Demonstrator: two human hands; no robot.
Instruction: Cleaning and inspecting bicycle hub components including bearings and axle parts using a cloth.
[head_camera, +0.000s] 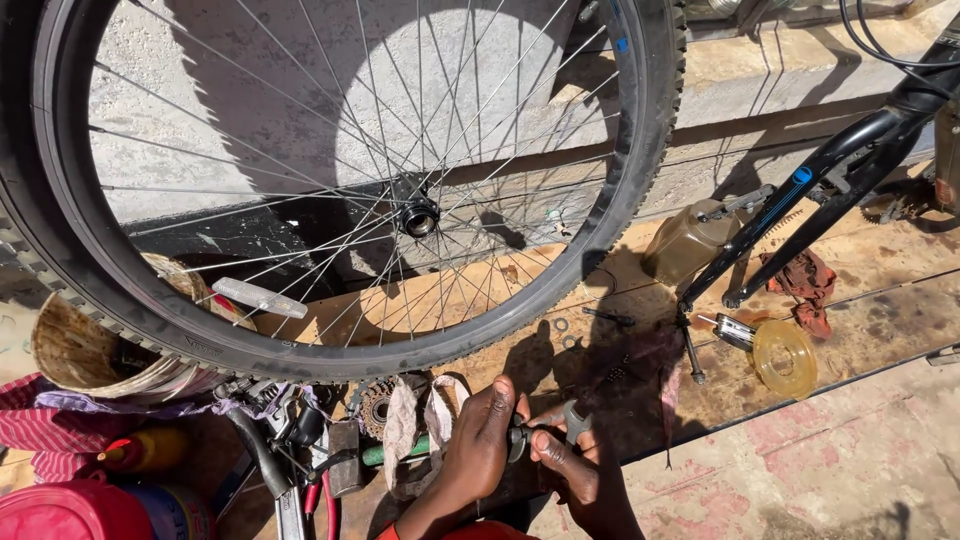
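Wheel (340, 180) off frame (800, 210), standing upright.
Left hand (478, 445) and right hand (572, 470) fingers pinching small metal part (545, 432); refitting pending.

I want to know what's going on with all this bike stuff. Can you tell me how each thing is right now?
Bicycle wheel: off the bike, standing upright, tyre on.
Bike frame: no wheel in its fork ends, resting on the ground.
Left hand: gripping a small dark part.
Right hand: pinching the same part.
Basket: tipped, behind the wheel.
Red rag: crumpled on the ground.
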